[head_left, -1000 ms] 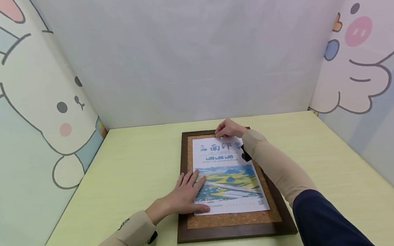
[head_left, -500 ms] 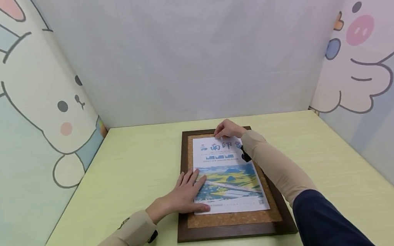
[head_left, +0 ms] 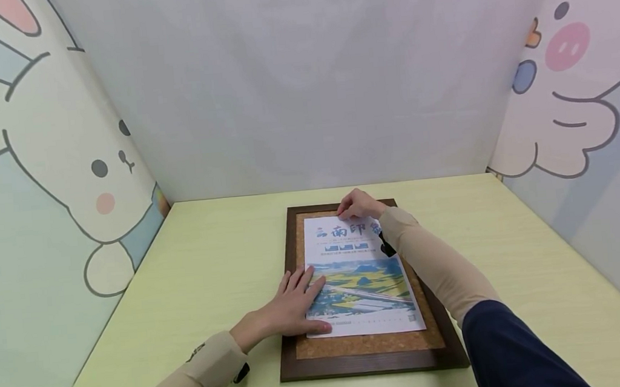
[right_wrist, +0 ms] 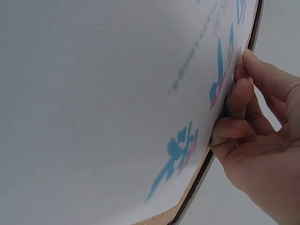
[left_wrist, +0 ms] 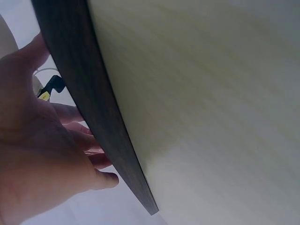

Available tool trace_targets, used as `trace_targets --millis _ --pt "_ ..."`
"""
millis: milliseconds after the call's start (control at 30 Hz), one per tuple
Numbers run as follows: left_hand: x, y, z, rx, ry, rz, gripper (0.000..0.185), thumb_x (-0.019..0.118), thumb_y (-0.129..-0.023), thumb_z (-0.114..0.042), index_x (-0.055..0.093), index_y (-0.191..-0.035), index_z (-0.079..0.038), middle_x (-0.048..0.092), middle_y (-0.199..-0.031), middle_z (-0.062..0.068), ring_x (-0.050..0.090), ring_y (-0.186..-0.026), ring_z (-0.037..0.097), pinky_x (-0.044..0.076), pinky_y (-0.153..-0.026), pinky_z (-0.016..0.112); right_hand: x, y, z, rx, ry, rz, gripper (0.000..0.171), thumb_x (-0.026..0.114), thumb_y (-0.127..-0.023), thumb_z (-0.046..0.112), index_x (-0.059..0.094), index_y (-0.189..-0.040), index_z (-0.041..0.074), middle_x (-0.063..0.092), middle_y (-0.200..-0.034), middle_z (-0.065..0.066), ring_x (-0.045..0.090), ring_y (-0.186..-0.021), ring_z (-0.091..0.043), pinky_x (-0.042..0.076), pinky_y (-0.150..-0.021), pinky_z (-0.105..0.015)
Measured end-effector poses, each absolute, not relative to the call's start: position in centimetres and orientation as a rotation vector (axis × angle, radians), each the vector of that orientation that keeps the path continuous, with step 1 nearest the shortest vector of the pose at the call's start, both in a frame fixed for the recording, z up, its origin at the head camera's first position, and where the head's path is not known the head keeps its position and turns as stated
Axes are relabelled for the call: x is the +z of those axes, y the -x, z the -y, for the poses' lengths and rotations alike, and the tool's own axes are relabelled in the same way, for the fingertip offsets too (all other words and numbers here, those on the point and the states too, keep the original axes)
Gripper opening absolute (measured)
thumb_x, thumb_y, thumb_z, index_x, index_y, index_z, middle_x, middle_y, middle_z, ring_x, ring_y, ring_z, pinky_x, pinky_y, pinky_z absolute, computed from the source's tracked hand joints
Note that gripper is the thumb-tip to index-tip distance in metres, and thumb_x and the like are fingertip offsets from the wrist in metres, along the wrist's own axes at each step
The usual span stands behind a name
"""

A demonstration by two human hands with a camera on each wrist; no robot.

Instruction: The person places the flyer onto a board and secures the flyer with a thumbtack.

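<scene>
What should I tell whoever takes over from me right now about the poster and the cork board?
Left hand: fingers flat, pressing the poster's near left part onto the cork board.
Right hand: fingers curled at the poster's far edge, pinching or pressing there; whether a pin is under them cannot be seen.
Poster: lies face up and roughly centred on the cork board, which lies flat in its dark frame on the green table.
Done: poster laid out and held down.
Left: no pins show anywhere, so the fastening likely remains unfinished.
</scene>
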State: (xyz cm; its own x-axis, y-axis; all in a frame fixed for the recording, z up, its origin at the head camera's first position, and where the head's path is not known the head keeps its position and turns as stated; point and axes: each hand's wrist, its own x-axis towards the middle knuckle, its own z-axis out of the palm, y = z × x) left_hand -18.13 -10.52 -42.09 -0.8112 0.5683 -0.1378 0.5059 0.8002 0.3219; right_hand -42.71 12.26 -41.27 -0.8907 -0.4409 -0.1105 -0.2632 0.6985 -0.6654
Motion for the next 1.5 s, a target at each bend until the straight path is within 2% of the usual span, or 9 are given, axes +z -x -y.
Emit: trace_targets --millis 233,833,967,1333,1500 --pt "-41.92 18.05 10.41 0.383 -0.822 -2.769 0.092 0.064 -0.084 -0.06 0.028 -0.152 -0.009 0.015 -0.161 0.02 0.008 -0.149 0.041 0.007 -0.117 0.062 -41.3 42.39 -12.25 -1.003 0.567 -2.655 0.009 0.072 -0.087 0.013 0.076 -0.092 0.007 0.071 -0.091 -0.009 0.053 -0.067 -0.014 0.041 -0.061 -0.023" --pt "-42.19 17.99 10.51 0.4 -0.826 -2.762 0.092 0.064 -0.084 -0.059 0.027 -0.153 -0.01 0.014 -0.161 0.02 0.007 -0.149 0.04 0.007 -0.117 0.062 -41.29 42.16 -12.01 -1.013 0.626 -2.633 0.007 0.073 -0.085 0.008 0.074 -0.079 0.005 0.072 -0.082 -0.009 0.052 -0.062 -0.015 0.043 -0.061 -0.025" --pt "-42.19 18.03 10.53 0.407 -0.826 -2.753 0.093 0.064 -0.084 -0.06 0.026 -0.153 -0.011 0.013 -0.161 0.019 0.006 -0.149 0.04 0.006 -0.117 0.062 -41.02 42.12 -11.88 -0.984 0.656 -2.639 0.008 0.073 -0.085 0.006 0.074 -0.077 0.004 0.073 -0.086 -0.011 0.052 -0.061 -0.014 0.043 -0.06 -0.025" --pt "-42.03 18.11 10.43 0.411 -0.828 -2.757 0.093 0.064 -0.084 -0.06 0.026 -0.153 -0.011 0.012 -0.161 0.019 0.006 -0.15 0.04 0.005 -0.117 0.062 -40.59 42.09 -11.72 -0.921 0.647 -2.682 0.008 0.071 -0.086 0.005 0.074 -0.079 0.003 0.073 -0.09 -0.012 0.053 -0.06 -0.014 0.043 -0.059 -0.024" --pt "-42.1 18.13 10.49 0.413 -0.837 -2.756 0.093 0.064 -0.084 -0.059 0.027 -0.153 -0.01 0.013 -0.161 0.02 0.007 -0.149 0.041 0.006 -0.117 0.063 -41.04 42.17 -12.31 -0.99 0.59 -2.63 0.007 0.072 -0.087 0.012 0.076 -0.088 0.006 0.072 -0.088 -0.009 0.054 -0.063 -0.014 0.044 -0.061 -0.025"
